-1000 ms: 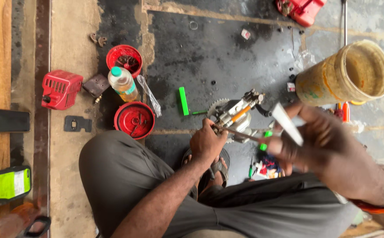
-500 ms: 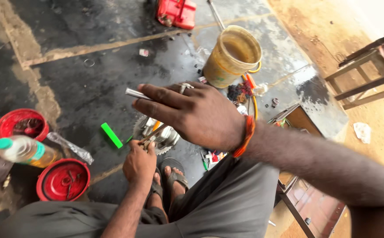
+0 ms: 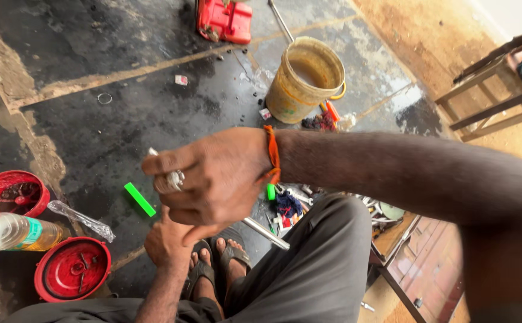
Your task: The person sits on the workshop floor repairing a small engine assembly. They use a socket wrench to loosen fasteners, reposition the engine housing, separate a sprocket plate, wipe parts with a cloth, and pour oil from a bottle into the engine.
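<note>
Where hands meet: green strip, red lid leftward.

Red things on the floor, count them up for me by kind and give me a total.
Red round lids or bowls: 2, one at the left edge, one lower down
Red plastic canister: 1, at the top
Total: 3
The orange wristband on the right hand is not counted.

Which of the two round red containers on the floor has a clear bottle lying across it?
The upper red bowl at the left edge; the bottle lies on its rim. The lower red lid holds only small bits.
</note>
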`<state>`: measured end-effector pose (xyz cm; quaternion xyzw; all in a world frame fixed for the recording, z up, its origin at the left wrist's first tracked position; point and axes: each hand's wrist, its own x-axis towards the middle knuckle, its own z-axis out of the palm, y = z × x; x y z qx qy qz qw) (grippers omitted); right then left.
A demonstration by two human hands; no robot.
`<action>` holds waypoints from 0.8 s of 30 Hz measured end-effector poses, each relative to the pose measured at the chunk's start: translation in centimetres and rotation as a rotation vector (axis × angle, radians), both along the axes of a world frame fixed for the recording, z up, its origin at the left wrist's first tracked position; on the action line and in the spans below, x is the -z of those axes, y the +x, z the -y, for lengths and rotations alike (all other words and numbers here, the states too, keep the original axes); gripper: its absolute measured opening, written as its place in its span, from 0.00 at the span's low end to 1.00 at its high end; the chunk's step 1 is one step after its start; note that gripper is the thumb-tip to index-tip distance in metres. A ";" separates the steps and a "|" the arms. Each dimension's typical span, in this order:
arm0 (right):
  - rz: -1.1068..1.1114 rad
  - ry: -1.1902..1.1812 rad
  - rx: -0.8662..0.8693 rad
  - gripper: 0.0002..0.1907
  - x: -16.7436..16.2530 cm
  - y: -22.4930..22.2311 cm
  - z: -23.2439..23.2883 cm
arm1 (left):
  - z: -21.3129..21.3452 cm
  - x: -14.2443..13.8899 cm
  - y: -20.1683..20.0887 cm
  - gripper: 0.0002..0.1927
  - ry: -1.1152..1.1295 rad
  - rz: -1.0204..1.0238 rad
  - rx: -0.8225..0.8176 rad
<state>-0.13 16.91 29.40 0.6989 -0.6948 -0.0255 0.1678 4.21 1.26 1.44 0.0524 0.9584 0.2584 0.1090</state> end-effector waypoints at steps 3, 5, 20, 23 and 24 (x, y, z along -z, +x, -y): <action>0.099 -0.172 0.013 0.21 1.0 -0.9 -0.4 | 0.6 0.8 -0.4 0.22 -0.008 0.014 0.071; 0.169 -0.274 0.055 0.18 1.3 -0.8 -0.4 | 0.8 1.4 -0.1 0.21 0.049 -0.022 0.059; 0.981 -1.531 0.609 0.44 10.1 4.9 3.3 | -1.1 0.6 0.1 0.28 0.180 -0.071 -0.089; 1.266 -1.789 0.769 0.45 10.2 6.4 1.6 | -0.9 0.0 0.5 0.28 0.169 -0.183 -0.014; 1.248 -1.868 0.749 0.44 9.9 6.9 0.3 | -0.9 -0.1 0.7 0.33 0.131 -0.225 0.006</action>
